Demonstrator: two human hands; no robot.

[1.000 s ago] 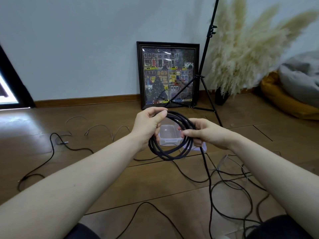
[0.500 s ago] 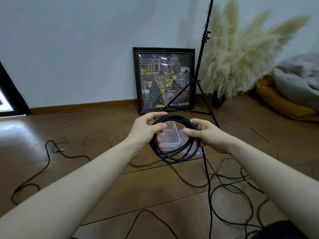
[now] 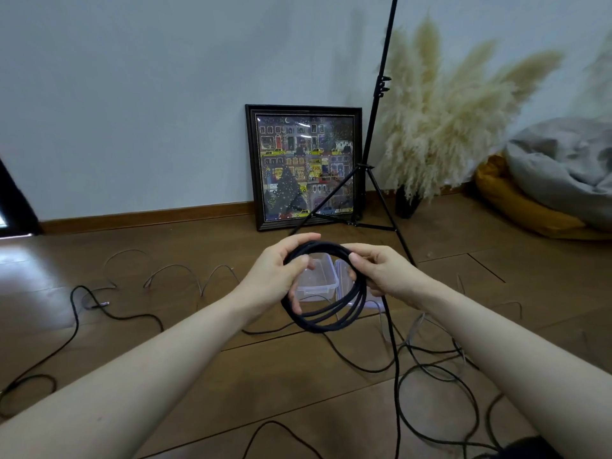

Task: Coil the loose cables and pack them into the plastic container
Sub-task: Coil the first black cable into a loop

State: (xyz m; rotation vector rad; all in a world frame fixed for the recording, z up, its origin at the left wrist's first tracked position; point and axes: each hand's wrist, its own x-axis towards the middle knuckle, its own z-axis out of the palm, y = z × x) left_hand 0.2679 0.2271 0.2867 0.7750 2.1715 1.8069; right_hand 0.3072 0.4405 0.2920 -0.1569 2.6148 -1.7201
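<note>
A black cable coil (image 3: 328, 318) of several loops hangs in the air between my hands. My left hand (image 3: 278, 276) grips its left side, fingers curled round the loops. My right hand (image 3: 381, 273) pinches the top right of the coil, and the cable's loose tail (image 3: 394, 359) drops from it to the floor. Behind the coil on the floor stands the clear plastic container (image 3: 318, 279), open, with its lid (image 3: 344, 276) beside it on the right. More loose cables lie on the floor: black ones (image 3: 76, 323) at left and a tangle (image 3: 440, 369) at right.
A framed picture (image 3: 304, 167) leans on the wall, with a black tripod stand (image 3: 374, 160) in front of it. Pampas grass in a dark vase (image 3: 405, 203) and a yellow and grey beanbag (image 3: 546, 190) are at right. Thin grey cables (image 3: 175, 270) lie on the wooden floor.
The view has tilted slightly, and both hands with the coil sit a little lower in frame. My left fingers have shifted along the coil's top; the container now shows more clearly behind it.
</note>
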